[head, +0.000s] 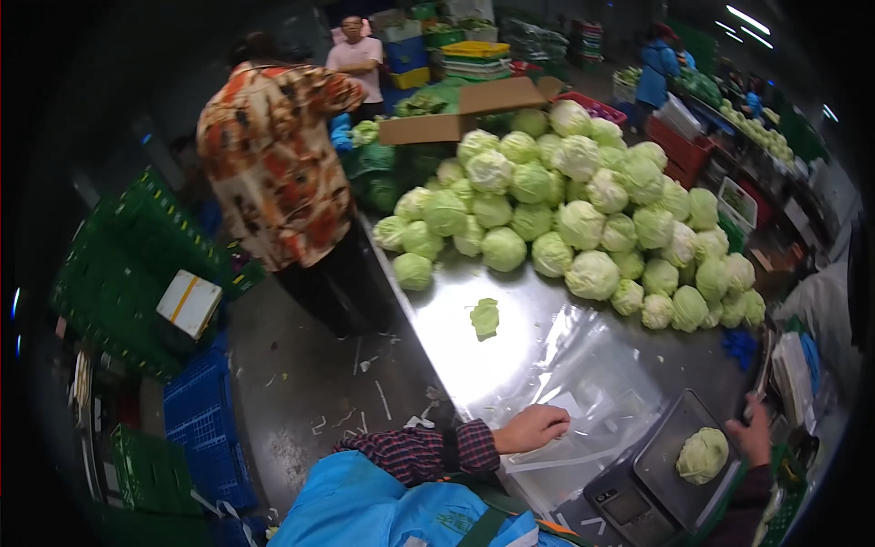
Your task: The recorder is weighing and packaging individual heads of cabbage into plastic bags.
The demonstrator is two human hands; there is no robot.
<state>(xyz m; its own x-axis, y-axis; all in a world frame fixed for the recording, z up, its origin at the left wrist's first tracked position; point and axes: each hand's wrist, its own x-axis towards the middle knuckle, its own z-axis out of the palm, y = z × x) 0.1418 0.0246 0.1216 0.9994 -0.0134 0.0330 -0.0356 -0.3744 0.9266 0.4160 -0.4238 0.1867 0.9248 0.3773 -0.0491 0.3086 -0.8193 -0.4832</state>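
Note:
My left hand rests on clear plastic bags at the near edge of a metal table, its fingers curled; whether it grips the plastic does not show. To the right, a digital scale carries one green cabbage on its tray. Just right of the scale is my right hand, raised and slightly blurred, with its fingers apart and not touching the cabbage. A large heap of cabbages covers the far part of the table. A loose cabbage leaf lies between the heap and the bags.
A co-worker in a patterned shirt stands at the table's left side. Green crates and blue crates are stacked at left. A blue glove lies near the right edge. An open cardboard box stands behind the heap.

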